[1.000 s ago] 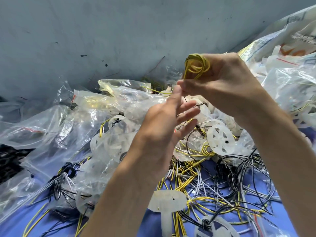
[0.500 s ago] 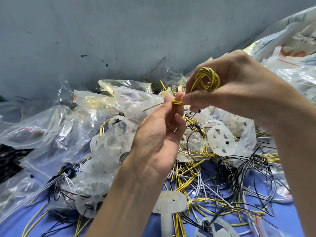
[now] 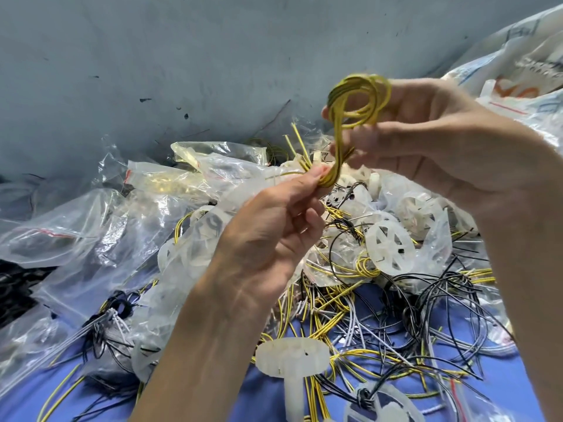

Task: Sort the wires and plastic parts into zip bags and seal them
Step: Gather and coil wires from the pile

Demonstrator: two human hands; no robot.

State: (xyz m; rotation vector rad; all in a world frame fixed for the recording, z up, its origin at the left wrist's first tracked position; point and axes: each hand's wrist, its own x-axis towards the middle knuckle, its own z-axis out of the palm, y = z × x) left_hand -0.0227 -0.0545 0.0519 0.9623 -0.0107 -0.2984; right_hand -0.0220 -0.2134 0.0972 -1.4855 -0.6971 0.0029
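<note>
Head view shows your two hands up over the pile. Your right hand point(image 3: 426, 147) holds a yellow wire point(image 3: 356, 99) wound into a small ring. Its fingers curl round the ring, up high. A tail of the same wire runs down from the ring, almost straight up and down, to your left hand point(image 3: 274, 236). Your left hand pinches the low end of that tail between thumb and finger. So both hands grip one wire: ring on top in the right, tail at the bottom in the left.

The zip bags point(image 3: 100, 226) lie under and to the left of your left hand, well away from your right hand. I cannot tell which bag is open. White wheels point(image 3: 388, 248) and loose wires point(image 3: 396, 330) lie under both hands on the blue surface point(image 3: 268, 400).

I think you are winding the wire up so it fits in a bag. The tail has to go round the ring next, so the left hand would bring it up toward the right. After that the ring must go left and down to a bag, and your left hand is nearer to hold one open.
</note>
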